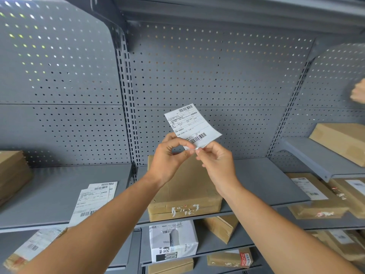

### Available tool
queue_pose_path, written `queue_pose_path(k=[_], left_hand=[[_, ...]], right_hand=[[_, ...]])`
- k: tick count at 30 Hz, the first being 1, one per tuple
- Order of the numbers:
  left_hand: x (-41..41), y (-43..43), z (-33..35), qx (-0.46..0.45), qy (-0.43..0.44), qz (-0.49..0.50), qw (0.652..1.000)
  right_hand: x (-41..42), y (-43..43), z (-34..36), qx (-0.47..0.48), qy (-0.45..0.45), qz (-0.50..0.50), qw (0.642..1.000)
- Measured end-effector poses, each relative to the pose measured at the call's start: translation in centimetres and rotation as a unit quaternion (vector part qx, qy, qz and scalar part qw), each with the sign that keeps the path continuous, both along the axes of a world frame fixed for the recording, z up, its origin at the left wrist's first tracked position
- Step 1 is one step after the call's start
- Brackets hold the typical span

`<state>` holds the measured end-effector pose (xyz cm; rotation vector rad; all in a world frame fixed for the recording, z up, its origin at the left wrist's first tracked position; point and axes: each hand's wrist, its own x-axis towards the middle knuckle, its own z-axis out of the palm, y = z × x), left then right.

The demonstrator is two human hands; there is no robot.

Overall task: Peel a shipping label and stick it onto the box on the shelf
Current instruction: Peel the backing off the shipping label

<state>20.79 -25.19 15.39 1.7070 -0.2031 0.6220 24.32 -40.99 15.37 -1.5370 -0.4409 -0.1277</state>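
I hold a white shipping label (pixel 191 124) with barcodes upright in front of the pegboard, above a brown cardboard box (pixel 183 192) lying flat on the grey shelf (pixel 262 180). My left hand (pixel 167 161) pinches the label's lower corner between thumb and forefinger. My right hand (pixel 215 165) pinches the same corner from the right, where a thin edge of the sheet curls apart. The box top is bare brown tape, with torn label remains on its front face.
A small stack of spare labels (pixel 94 200) lies on the shelf at the left. More boxes sit at the far left (pixel 11 173), on the right shelves (pixel 341 141), and on lower shelves, including a white carton (pixel 173 242). Another person's hand (pixel 358 93) shows at the right edge.
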Motion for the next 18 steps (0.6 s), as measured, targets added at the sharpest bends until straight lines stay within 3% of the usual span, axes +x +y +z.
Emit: queue_pose_path(k=[4, 14, 18], left_hand=[[0.2, 0.0, 0.1, -0.011, -0.024, 0.017, 1.0], [0.0, 0.9, -0.2, 0.108, -0.059, 0.092, 0.988], [-0.4, 1.6, -0.4, 0.18, -0.113, 0.106, 0.971]], right_hand=[[0.3, 0.0, 0.0, -0.015, -0.01, -0.022, 1.0], [1.0, -1.1, -0.1, -0.023, 0.031, -0.061, 0.997], [1.7, -1.9, -0.5, -0.045, 0.026, -0.068, 0.996]])
